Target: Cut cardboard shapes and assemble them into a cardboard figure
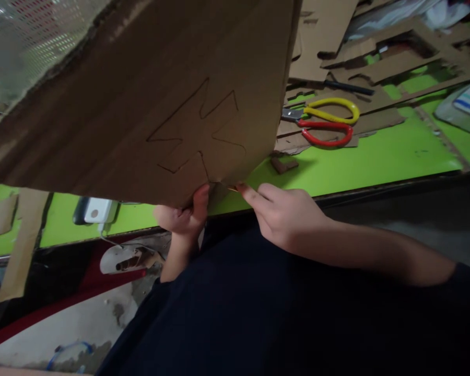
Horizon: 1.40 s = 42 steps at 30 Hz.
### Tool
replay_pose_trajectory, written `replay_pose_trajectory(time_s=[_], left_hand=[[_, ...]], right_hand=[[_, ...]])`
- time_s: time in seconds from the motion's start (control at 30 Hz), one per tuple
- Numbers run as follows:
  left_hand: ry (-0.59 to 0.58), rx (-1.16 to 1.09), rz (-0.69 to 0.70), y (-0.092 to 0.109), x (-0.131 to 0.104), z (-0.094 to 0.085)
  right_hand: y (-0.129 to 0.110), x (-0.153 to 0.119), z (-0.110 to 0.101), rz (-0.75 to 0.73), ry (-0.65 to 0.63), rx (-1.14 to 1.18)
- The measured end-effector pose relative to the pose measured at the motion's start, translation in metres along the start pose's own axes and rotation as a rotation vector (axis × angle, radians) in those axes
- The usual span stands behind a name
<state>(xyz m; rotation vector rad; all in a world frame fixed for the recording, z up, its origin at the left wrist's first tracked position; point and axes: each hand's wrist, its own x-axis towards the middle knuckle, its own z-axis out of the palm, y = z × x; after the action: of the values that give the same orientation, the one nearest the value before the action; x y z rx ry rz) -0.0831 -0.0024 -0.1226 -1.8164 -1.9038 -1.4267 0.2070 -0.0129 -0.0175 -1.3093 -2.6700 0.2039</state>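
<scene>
A large brown cardboard sheet (254, 62) stands tilted up in front of me, with an angular outline drawn on it in dark lines. My left hand (186, 214) is closed on its lower edge, thumb on the near face and the other fingers mostly behind. Close to the same edge, my right hand (288, 214) pinches a small thin blade (232, 188); most of it is hidden in the fingers. The blade's tip meets the cardboard near the bottom of the drawn outline. A small cardboard offcut (284, 165) lies beyond my right hand.
Scissors (329, 122) with one yellow and one red handle lie on cardboard scraps (379, 117) on the green table (423, 149). A dark pen-like stick (348, 87) rests behind them. At left are a white plug-like device (97, 210) with a cable and a cardboard strip (25, 235) overhanging the edge.
</scene>
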Motion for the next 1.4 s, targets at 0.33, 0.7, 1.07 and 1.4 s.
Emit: replay_pose_trajectory(time_s=[0.33, 0.7, 1.07, 1.4], left_hand=[[0.13, 0.062, 0.025, 0.007, 0.002, 0.003], [0.12, -0.032, 0.062, 0.005, 0.011, 0.003], [0.148, -0.263, -0.103, 0.068, 0.012, 0.007], [0.12, -0.099, -0.019, 0.059, 0.009, -0.003]], right_hand=[[-0.005, 0.02, -0.008, 0.065, -0.123, 0.093], [0.005, 0.009, -0.004, 0.01, -0.058, -0.01], [0.001, 0.02, -0.002, 0.01, -0.064, -0.033], [0.018, 0.002, -0.001, -0.105, 0.069, -0.104]])
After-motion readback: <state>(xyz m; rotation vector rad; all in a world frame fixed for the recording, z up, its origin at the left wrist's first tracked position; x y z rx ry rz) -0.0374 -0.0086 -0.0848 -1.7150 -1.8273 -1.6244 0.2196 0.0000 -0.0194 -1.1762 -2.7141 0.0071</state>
